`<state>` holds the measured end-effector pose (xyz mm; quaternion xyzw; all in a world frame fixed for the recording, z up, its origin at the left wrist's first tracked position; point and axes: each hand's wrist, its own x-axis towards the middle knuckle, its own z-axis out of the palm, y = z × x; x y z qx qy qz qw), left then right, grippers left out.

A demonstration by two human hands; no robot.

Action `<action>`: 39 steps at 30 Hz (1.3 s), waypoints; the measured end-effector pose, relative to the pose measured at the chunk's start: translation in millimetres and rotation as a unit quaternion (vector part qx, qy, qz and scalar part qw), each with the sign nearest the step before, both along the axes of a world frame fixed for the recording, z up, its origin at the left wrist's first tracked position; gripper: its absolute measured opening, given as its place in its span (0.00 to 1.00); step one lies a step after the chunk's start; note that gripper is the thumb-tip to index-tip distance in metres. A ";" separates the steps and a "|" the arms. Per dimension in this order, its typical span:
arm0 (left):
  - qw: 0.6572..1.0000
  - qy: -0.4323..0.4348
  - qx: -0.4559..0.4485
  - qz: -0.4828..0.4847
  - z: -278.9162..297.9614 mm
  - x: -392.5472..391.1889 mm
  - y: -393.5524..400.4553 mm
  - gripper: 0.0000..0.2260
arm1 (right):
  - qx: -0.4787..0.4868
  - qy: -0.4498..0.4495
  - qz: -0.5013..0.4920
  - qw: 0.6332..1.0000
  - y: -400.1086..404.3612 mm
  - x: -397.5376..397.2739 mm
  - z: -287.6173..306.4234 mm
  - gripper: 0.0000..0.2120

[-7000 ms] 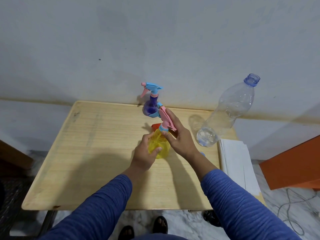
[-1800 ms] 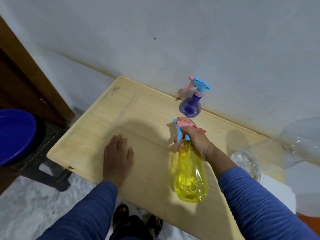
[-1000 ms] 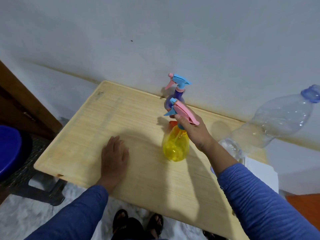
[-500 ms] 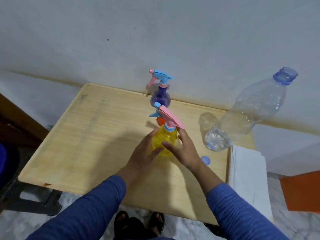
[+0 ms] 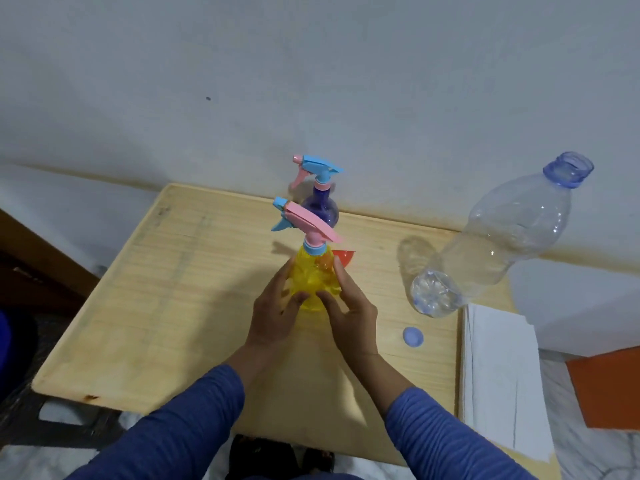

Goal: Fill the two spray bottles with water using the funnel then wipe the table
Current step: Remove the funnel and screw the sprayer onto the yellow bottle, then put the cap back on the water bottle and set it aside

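the table [image 5: 145, 306] is the biggest thing here, pale wood, and it shows no puddle that i can make out, though fine drops would be too small to tell. a folded white cloth [image 5: 498, 375] lies at its right edge, apparently untouched, so the wiping looks not yet begun. the clear bottle [image 5: 502, 244] stands near the right rear with its mouth open and seems close to empty, only a glint at its base, which suggests the pouring is largely over. the yellow sprayer [image 5: 313, 282] stands upright at mid-table with its pink and blue head screwed on; how much water is in it i cannot tell through the tinted plastic. the left hand [image 5: 273, 317] and right hand [image 5: 353, 317] sit on either side of its belly, fingers curved and lightly open around it, touching or nearly so, not clamped. behind it, near the wall, the purple sprayer [image 5: 320, 209] also stands capped. a sliver of the red funnel [image 5: 343, 259] peeks out just behind the yellow one, resting off both bottles. the small blue cap [image 5: 413, 337] lies loose on the table near the clear bottle. my guess: filling done or nearly, wiping and recapping left.
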<state>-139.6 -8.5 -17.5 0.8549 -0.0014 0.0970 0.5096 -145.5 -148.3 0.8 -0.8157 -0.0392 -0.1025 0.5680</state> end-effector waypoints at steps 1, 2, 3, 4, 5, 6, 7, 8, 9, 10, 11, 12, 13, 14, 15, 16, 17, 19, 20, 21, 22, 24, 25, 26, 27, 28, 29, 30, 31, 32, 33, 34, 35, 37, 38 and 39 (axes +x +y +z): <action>1.000 -0.002 0.000 0.012 6.1 3.4 6.2 0.40 | 0.000 -0.005 0.006 1.000 8.0 6.0 4.9 0.29; 1.000 -0.006 -0.002 0.024 11.2 7.4 14.0 0.40 | 0.003 -0.013 0.012 1.000 17.6 12.7 10.4 0.29; 0.999 -0.009 -0.009 0.037 16.4 12.7 23.3 0.39 | 0.006 -0.019 0.019 1.000 28.7 20.2 16.3 0.29; 0.999 -0.011 -0.016 0.047 21.0 17.5 30.6 0.39 | 0.008 -0.026 0.025 0.999 37.2 26.7 20.5 0.28; 0.998 -0.012 -0.023 0.059 25.3 24.5 41.2 0.39 | 0.007 -0.036 0.031 0.999 48.7 35.4 25.2 0.28; 0.997 -0.010 -0.026 0.070 30.5 32.8 53.1 0.38 | 0.005 -0.043 0.035 0.998 61.1 45.6 28.8 0.27; 0.997 -0.007 -0.026 0.078 35.1 41.2 62.5 0.35 | 0.005 -0.038 0.039 0.999 70.8 55.6 32.7 0.27; 0.996 0.000 -0.025 0.088 40.1 50.5 71.6 0.31 | 0.010 -0.018 0.043 0.999 80.3 66.6 37.3 0.26; 0.995 0.012 -0.032 0.098 43.7 60.9 80.8 0.28 | 0.022 0.009 0.049 0.999 89.8 78.4 40.7 0.25; 0.993 0.024 -0.042 0.104 46.8 71.9 89.5 0.26 | 0.037 0.032 0.054 0.997 98.6 90.3 42.2 0.25; 0.992 0.035 -0.052 0.106 48.8 82.8 97.4 0.25 | 0.050 0.046 0.055 0.996 107.2 101.5 42.3 0.26; 0.992 0.043 -0.059 0.105 50.0 93.7 104.9 0.25 | 0.057 0.054 0.053 0.995 115.5 112.0 41.0 0.26; 0.991 0.050 -0.065 0.103 50.2 104.5 112.2 0.25 | 0.062 0.060 0.049 0.995 123.6 122.2 39.3 0.26; 0.991 0.056 -0.069 0.101 50.2 115.3 118.4 0.26 | 0.061 0.065 0.042 0.995 131.0 132.0 37.5 0.27; 0.990 0.064 -0.069 0.101 48.6 126.0 124.4 0.26 | 0.057 0.069 0.035 0.995 137.6 141.3 36.2 0.27; 0.990 0.070 -0.068 0.099 47.6 135.6 129.4 0.26 | 0.053 0.073 0.029 0.996 143.4 150.2 34.8 0.27; 0.990 0.074 -0.069 0.098 46.3 144.1 133.6 0.27 | 0.051 0.076 0.025 0.995 148.1 158.5 34.1 0.28; 0.989 0.080 -0.079 0.096 42.7 158.1 139.4 0.27 | 0.045 0.078 0.021 0.996 154.6 173.2 31.3 0.28; 0.989 0.082 -0.083 0.093 40.3 163.6 141.0 0.27 | 0.038 0.080 0.020 0.996 156.9 178.9 29.4 0.28; 0.988 0.084 -0.089 0.091 38.0 167.9 142.2 0.26 | 0.029 0.085 0.019 0.996 158.8 183.9 26.7 0.28; 0.987 0.087 -0.094 0.092 35.8 171.1 143.1 0.26 | 0.021 0.092 0.019 0.995 160.4 188.2 23.1 0.29; 0.986 0.090 -0.104 0.098 30.7 175.2 144.2 0.25 | 0.010 0.103 0.023 0.994 162.0 194.4 16.8 0.30; 0.985 0.087 -0.108 0.098 27.6 176.0 145.2 0.25 | 0.008 0.109 0.027 0.994 162.3 196.4 14.4 0.30; 0.986 0.084 -0.111 0.096 24.7 176.6 145.9 0.25 | 0.005 0.114 0.031 0.993 162.6 198.0 12.9 0.29; 0.986 0.083 -0.115 0.092 20.5 177.3 146.9 0.25 | 0.002 0.120 0.034 0.992 162.6 198.8 12.0 0.29; 0.986 0.082 -0.118 0.089 17.1 177.7 147.5 0.25 | -0.002 0.125 0.036 0.991 162.3 199.1 11.3 0.28; 0.986 0.081 -0.120 0.086 13.9 178.0 148.2 0.25 | -0.003 0.130 0.039 0.991 161.7 199.0 10.9 0.27; 0.986 0.079 -0.118 0.083 12.0 177.9 148.6 0.26 | -0.003 0.135 0.041 0.990 161.1 199.1 11.1 0.27; 0.987 0.076 -0.113 0.081 10.8 177.9 148.9 0.26 | -0.006 0.140 0.043 0.989 160.8 199.2 11.8 0.26; 0.989 0.073 -0.106 0.079 10.7 177.7 149.0 0.26 | -0.011 0.144 0.045 0.988 160.8 199.8 12.1 0.26; 0.989 0.070 -0.102 0.077 11.0 178.0 149.1 0.26 | -0.019 0.148 0.048 0.988 160.9 200.9 12.5 0.26; 0.990 0.069 -0.100 0.076 10.7 178.3 149.6 0.26 | -0.026 0.151 0.051 0.987 161.1 202.1 12.8 0.26; 0.990 0.068 -0.101 0.074 10.7 178.7 150.2 0.26 | -0.035 0.154 0.053 0.986 161.0 202.9 13.4 0.26; 0.991 0.070 -0.096 0.064 11.2 178.9 151.9 0.27 | -0.049 0.161 0.056 0.984 160.4 203.8 15.8 0.26; 0.992 0.071 -0.089 0.057 11.2 178.6 152.8 0.27 | -0.058 0.162 0.058 0.983 160.0 203.6 17.9 0.26; 0.993 0.074 -0.082 0.050 11.4 178.0 153.7 0.29 | -0.073 0.165 0.059 0.982 159.6 203.1 20.2 0.26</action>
